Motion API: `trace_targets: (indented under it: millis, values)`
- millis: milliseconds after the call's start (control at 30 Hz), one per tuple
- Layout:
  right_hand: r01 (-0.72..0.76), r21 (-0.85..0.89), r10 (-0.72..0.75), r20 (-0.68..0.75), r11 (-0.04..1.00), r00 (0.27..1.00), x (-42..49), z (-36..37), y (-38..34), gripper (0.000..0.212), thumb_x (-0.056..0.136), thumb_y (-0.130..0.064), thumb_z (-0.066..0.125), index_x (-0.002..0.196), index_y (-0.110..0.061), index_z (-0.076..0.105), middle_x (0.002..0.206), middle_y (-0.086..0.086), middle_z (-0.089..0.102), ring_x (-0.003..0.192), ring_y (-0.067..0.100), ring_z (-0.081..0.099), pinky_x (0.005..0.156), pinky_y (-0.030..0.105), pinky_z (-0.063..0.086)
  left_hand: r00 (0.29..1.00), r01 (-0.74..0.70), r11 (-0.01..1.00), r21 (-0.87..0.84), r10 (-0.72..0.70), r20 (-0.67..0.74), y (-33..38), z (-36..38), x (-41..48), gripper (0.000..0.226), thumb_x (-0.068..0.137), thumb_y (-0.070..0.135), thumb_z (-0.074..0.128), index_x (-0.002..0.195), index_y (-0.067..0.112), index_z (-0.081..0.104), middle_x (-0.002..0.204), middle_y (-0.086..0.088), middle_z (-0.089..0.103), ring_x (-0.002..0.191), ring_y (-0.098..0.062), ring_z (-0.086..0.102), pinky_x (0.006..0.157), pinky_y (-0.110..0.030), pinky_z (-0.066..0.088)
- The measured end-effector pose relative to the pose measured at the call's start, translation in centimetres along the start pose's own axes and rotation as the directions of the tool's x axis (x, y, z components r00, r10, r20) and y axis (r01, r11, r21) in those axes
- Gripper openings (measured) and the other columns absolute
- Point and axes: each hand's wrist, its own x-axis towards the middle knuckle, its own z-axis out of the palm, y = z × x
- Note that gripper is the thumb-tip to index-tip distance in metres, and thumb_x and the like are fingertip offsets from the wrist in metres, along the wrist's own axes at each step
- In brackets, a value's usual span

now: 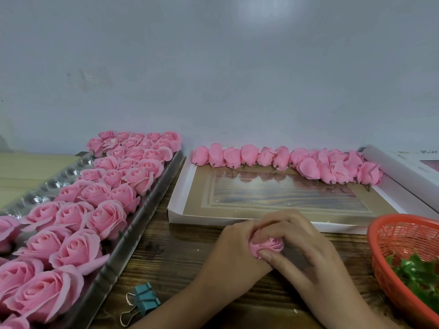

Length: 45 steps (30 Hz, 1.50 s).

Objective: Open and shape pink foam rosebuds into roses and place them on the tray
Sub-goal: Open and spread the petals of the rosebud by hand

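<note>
Orange basket (pixel 376 236) near right hand (pixel 306 252) gripping rose (pixel 269 245).

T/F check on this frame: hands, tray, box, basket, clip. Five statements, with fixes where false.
1. The left hand and right hand both hold one rose. True.
2. The tray lies on the person's right. False: it is on the left.
3. Closed buds line the far side of the box. True.
4. The basket holds pink buds. False: it holds green leaves.
5. The clip sits in the box. False: it lies on the table, beside the tray.
</note>
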Motion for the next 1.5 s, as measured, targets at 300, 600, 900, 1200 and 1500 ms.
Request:
trace_targets:
  millis: [300, 600, 900, 1200, 1500]
  values:
    - [-0.193, 0.021, 0.195, -0.082, 0.981, 0.977, -0.4, 0.3, 0.2, 0.039, 0.067, -0.052, 0.072, 0.099, -0.040, 0.055, 0.096, -0.008, 0.058, 0.088, 0.012, 0.057, 0.071, 0.013, 0.041, 0.990, -0.057, 0.996, 0.070, 0.065, -0.125, 0.6, -0.2, -0.6, 0.016, 0.073, 0.037, 0.067, 0.075, 0.040, 0.050, 0.070, 0.021, 0.060, 0.061, 0.002, 0.054, 0.054, -0.009, 0.038]
    - [-0.194, 0.083, 0.199, -0.043, 0.977, 0.979, -0.4, 0.3, 0.0, 0.037, 0.066, -0.047, 0.073, 0.097, -0.035, 0.057, 0.095, -0.011, 0.064, 0.087, 0.010, 0.061, 0.075, 0.015, 0.046, 0.991, -0.019, 1.000, -0.002, 0.019, -0.136, 1.3, -0.5, -0.9, 0.057, 0.075, 0.024, 0.072, 0.114, 0.045, 0.035, 0.077, 0.010, 0.069, 0.068, -0.006, 0.065, 0.062, -0.023, 0.052]
    - [-0.135, 0.165, 0.145, -0.047, 0.977, 0.988, -0.3, 0.2, -0.4, 0.040, 0.071, -0.036, 0.074, 0.104, -0.043, 0.053, 0.105, -0.016, 0.066, 0.094, 0.007, 0.064, 0.082, 0.012, 0.045, 0.994, -0.020, 1.000, 0.007, 0.021, -0.110, 0.8, -0.3, -0.9, 0.060, 0.073, 0.015, 0.070, 0.114, 0.042, 0.037, 0.096, 0.017, 0.067, 0.090, -0.001, 0.065, 0.078, -0.025, 0.053]
    - [-0.087, 0.163, 0.097, -0.054, 0.983, 0.994, -0.1, 0.0, -0.5, 0.039, 0.075, -0.030, 0.079, 0.103, -0.036, 0.054, 0.103, -0.018, 0.067, 0.100, 0.001, 0.066, 0.086, 0.007, 0.043, 0.997, 0.007, 0.998, 0.066, -0.002, -0.071, 0.7, -0.3, -0.5, 0.017, 0.072, 0.031, 0.070, 0.087, 0.026, 0.062, 0.078, 0.012, 0.065, 0.073, -0.005, 0.062, 0.062, -0.015, 0.047]
    - [-0.073, 0.175, 0.096, -0.125, 0.982, 0.987, -0.4, 0.1, -0.3, 0.056, 0.066, -0.037, 0.083, 0.113, -0.043, 0.053, 0.114, -0.012, 0.064, 0.109, 0.011, 0.063, 0.091, 0.015, 0.046, 0.986, -0.059, 0.996, 0.071, 0.069, -0.149, 1.1, -0.6, -0.6, 0.021, 0.073, 0.035, 0.076, 0.075, 0.039, 0.056, 0.071, 0.018, 0.061, 0.067, -0.002, 0.059, 0.059, -0.013, 0.043]
